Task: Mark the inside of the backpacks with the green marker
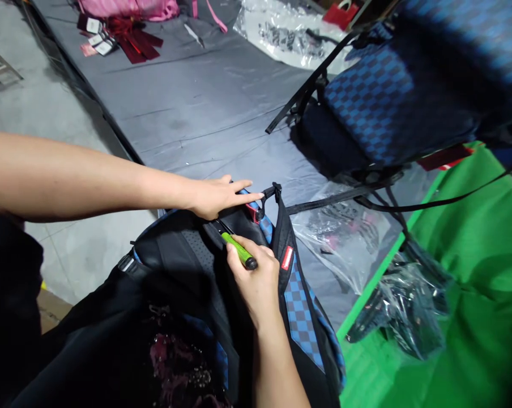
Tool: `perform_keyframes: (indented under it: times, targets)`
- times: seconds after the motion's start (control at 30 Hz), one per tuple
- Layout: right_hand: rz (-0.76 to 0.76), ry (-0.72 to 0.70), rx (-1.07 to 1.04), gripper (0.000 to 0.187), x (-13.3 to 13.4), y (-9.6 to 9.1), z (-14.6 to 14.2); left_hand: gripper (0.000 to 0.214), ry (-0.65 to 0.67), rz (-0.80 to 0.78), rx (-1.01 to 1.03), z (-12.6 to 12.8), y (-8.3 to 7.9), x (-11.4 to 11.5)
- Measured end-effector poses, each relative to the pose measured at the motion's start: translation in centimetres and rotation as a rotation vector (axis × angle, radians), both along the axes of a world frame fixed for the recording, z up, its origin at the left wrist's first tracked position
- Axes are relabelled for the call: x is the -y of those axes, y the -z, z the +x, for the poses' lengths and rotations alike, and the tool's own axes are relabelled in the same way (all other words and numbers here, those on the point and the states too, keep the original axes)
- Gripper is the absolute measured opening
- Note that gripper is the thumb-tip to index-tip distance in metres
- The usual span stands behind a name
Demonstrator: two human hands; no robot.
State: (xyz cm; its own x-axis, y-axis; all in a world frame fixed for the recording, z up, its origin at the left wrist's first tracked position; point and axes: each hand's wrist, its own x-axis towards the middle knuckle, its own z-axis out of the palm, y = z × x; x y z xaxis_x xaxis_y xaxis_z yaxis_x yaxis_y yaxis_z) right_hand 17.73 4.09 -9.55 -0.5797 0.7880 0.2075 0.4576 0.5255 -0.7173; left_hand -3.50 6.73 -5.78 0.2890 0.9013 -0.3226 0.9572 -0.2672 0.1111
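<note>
A black backpack with blue checkered sides rests against my lap at the table's near edge. My left hand lies on its top edge, fingers stretched out and pressing the fabric near the black top loop. My right hand is closed around a green-handled tool, whose dark tip points into the seam just under my left hand. A small red label sits on the side panel next to my right hand.
A second blue checkered backpack lies at the right with long black straps. Clear plastic bags lie beside it, green cloth at the right, pink bag and red tags at the far end of the grey table.
</note>
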Motion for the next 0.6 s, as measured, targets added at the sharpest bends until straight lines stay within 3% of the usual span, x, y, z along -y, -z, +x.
perform_keyframes:
  times: [0.2, 0.33, 0.6]
  targets:
    - [0.064, -0.014, -0.002, 0.02, 0.0, 0.4, 0.2, 0.119, -0.192, -0.122, 0.024, -0.4, -0.3, -0.1]
    - [0.056, 0.005, -0.043, 0.019, -0.2, 1.0, -0.3, 0.126, -0.176, -0.223, 0.018, -0.2, -0.6, -0.8]
    - [0.052, 0.014, -0.064, 0.019, -0.4, 1.1, -2.3, 0.114, -0.13, -0.167, 0.062, -0.5, -0.3, -0.5]
